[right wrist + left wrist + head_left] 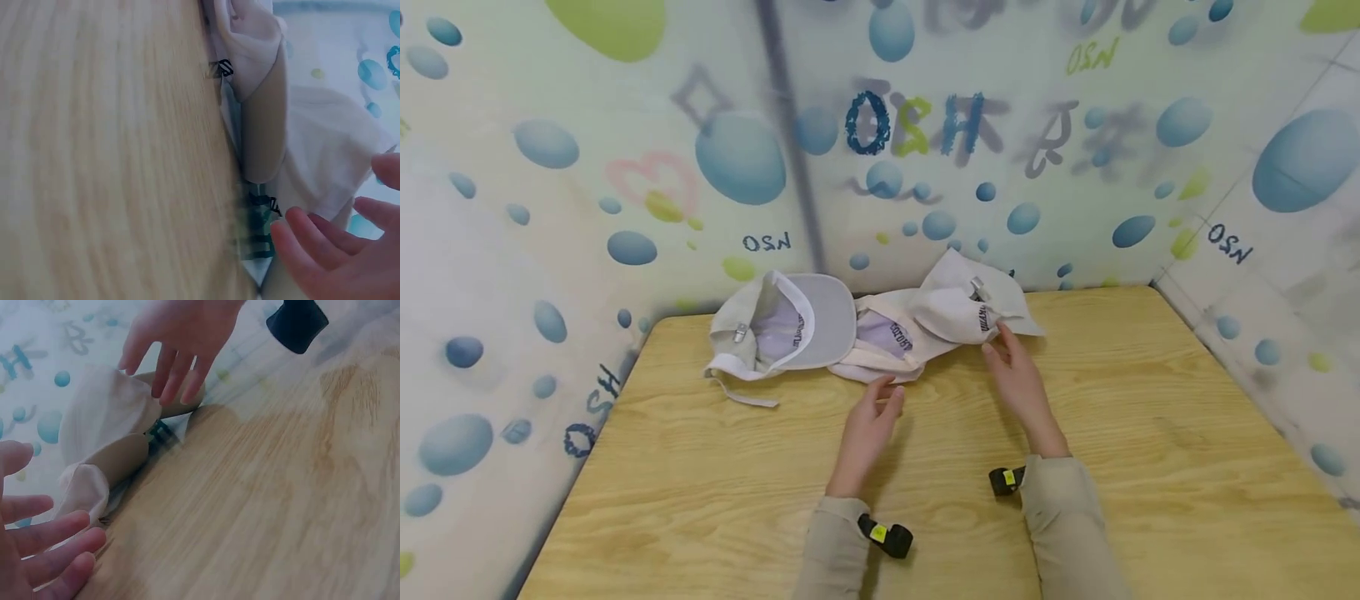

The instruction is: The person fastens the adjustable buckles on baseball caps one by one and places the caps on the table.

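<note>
Three pale caps lie in a row against the wall at the back of the table. The left cap [831, 321] shows its inside, a grey brim and a loose strap toward the front. Partly overlapped by its neighbours, the middle cap [880, 360] has dark lettering. The right cap [951, 312] has lettering and a metal buckle. My left hand [867, 429] is just in front of the middle cap, fingers loosely bent and holding nothing. At the right cap's front edge is my right hand [1024, 392], its fingers spread in the right wrist view; whether the fingertips touch the cloth is unclear.
A wooden table [715, 500] extends in front of the caps. Walls [820, 75] printed with blue and green spots and lettering enclose it at the back and both sides. Black straps with a camera [891, 537] sit on both wrists over beige sleeves.
</note>
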A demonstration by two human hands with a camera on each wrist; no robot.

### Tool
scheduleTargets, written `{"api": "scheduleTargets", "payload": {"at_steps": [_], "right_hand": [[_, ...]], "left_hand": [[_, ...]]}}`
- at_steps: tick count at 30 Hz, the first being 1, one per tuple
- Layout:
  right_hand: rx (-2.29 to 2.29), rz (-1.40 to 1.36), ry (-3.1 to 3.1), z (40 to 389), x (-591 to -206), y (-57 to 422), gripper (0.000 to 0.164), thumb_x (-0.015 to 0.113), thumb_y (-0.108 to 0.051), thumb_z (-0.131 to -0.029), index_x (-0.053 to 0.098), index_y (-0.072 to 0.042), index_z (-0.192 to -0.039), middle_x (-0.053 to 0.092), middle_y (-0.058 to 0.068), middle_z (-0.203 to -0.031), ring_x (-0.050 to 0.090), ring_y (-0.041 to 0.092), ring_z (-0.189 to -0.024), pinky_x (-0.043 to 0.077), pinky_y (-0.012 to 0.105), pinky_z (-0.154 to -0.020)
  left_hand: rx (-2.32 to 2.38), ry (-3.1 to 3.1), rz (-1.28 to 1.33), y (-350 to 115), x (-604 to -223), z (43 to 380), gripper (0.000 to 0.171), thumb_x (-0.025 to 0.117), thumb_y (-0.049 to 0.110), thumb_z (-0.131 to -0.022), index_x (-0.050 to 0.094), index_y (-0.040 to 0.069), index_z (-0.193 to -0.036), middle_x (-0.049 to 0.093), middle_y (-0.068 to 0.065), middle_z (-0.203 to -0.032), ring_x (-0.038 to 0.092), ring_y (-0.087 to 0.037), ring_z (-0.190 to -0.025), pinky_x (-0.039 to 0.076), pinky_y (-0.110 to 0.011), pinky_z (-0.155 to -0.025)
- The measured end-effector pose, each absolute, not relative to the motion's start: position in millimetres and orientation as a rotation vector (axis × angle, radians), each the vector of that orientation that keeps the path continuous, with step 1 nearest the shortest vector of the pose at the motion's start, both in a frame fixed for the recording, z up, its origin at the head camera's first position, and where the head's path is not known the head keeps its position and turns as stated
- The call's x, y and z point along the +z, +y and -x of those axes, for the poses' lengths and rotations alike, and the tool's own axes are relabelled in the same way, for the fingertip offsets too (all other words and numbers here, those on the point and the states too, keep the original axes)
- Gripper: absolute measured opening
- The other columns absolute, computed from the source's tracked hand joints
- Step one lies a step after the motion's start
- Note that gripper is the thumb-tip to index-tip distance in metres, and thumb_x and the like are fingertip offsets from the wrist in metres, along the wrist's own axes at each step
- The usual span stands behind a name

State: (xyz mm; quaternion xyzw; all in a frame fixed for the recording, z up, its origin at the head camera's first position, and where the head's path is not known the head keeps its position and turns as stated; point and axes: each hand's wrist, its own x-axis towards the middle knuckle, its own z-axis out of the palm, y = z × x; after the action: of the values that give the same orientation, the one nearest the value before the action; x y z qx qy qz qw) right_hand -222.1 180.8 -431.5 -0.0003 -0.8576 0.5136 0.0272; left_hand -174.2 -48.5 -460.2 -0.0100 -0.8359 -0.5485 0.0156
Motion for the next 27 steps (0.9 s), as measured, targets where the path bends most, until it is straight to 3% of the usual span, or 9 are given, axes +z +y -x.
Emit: {"api": "scheduleTargets", "payload": {"at_steps": [5, 11, 15, 20, 27], "right_hand": [[1.730, 0.048, -2.602, 230.6, -438.5, 183.3, 0.059, 0.032, -0.048, -0.093, 0.017, -0.021, -0.143, 0.031, 0.012, -0.139, 0.040, 0.031, -0.116, 0.040, 0.045, -0.089], [1.932, 0.072, -2.465, 233.4, -444.2, 187.6, 0.057, 0.029, -0.044, -0.095, 0.027, -0.008, -0.138, 0.037, 0.017, -0.132, 0.041, 0.033, -0.115, 0.041, 0.047, -0.087], [2.147, 0.153, -2.298, 234.8, -451.3, 190.3, 0.058, 0.033, -0.046, -0.093, 0.034, -0.005, -0.133, 0.042, 0.014, -0.126, 0.048, 0.026, -0.108, 0.043, 0.039, -0.087], [2.318, 0.228, -2.120, 236.2, -455.3, 188.1, 0.046, 0.042, -0.036, -0.094, 0.038, -0.002, -0.124, 0.048, 0.007, -0.110, 0.058, 0.012, -0.086, 0.047, 0.035, -0.083], [2.403, 0.387, -1.983, 234.8, -458.0, 182.5, 0.026, 0.047, -0.019, -0.093, 0.041, -0.002, -0.112, 0.049, 0.010, -0.097, 0.060, 0.012, -0.075, 0.048, 0.036, -0.081]], "left_hand": [[-1.747, -2.593, 0.079, -41.2, -467.0, 178.2, 0.052, 0.048, 0.051, -0.086, 0.046, 0.019, -0.127, 0.059, -0.002, -0.106, 0.059, -0.012, -0.090, 0.048, -0.030, -0.075], [-1.733, -2.593, 0.146, -34.9, -469.9, 178.8, 0.043, 0.049, 0.045, -0.088, 0.050, 0.021, -0.124, 0.059, 0.002, -0.103, 0.059, -0.010, -0.088, 0.047, -0.029, -0.076], [-1.738, -2.603, 0.202, -33.5, -471.2, 178.7, 0.041, 0.050, 0.043, -0.088, 0.050, 0.023, -0.124, 0.058, 0.005, -0.102, 0.059, -0.008, -0.087, 0.047, -0.030, -0.075], [-1.750, -2.584, 0.228, -35.6, -475.9, 179.6, 0.041, 0.049, 0.044, -0.088, 0.052, 0.021, -0.122, 0.059, 0.008, -0.099, 0.059, -0.006, -0.084, 0.047, -0.029, -0.075], [-1.764, -2.560, 0.231, -38.5, -480.4, 180.4, 0.038, 0.050, 0.043, -0.088, 0.057, 0.019, -0.117, 0.061, 0.009, -0.094, 0.058, -0.007, -0.082, 0.047, -0.028, -0.073]]}}
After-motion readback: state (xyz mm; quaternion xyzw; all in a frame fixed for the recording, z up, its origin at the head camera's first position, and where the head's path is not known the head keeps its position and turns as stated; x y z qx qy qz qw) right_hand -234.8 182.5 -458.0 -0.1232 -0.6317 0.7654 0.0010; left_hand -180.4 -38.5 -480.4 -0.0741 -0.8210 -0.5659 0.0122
